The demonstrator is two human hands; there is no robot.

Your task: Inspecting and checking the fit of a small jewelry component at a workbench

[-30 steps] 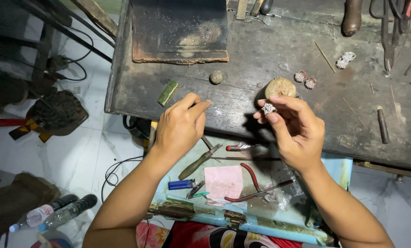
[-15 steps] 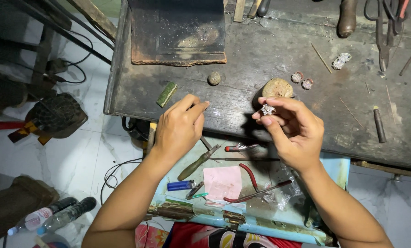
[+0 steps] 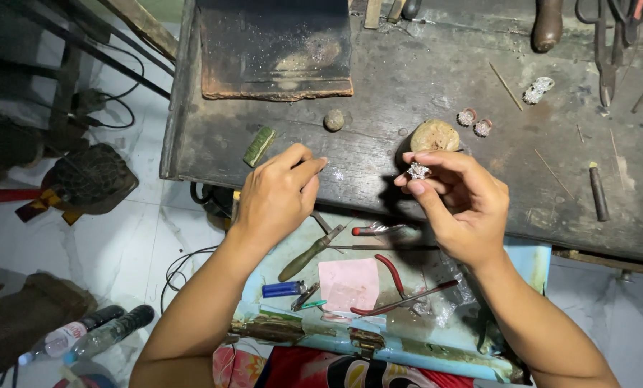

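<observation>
Since a second ago both hands have barely shifted; the sparkly ring has turned slightly in the right fingertips. One dark workbench (image 3: 408,79) carries one charred block (image 3: 275,50). The left hand (image 3: 278,194) is closed, fingertips pinched on something too small to tell. The right hand (image 3: 454,205) pinches one ring (image 3: 418,171) at its fingertips, above the bench edge. Two small rings (image 3: 476,122) lie beyond.

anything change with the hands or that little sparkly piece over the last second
Very little. The right hand turned the small silvery piece slightly between its fingertips and kept its grip. The left hand stayed pinched shut near the bench edge; what it holds is too small to tell. The round stone, green block and red-handled pliers lie as before. Nothing was picked up or let go.
</observation>
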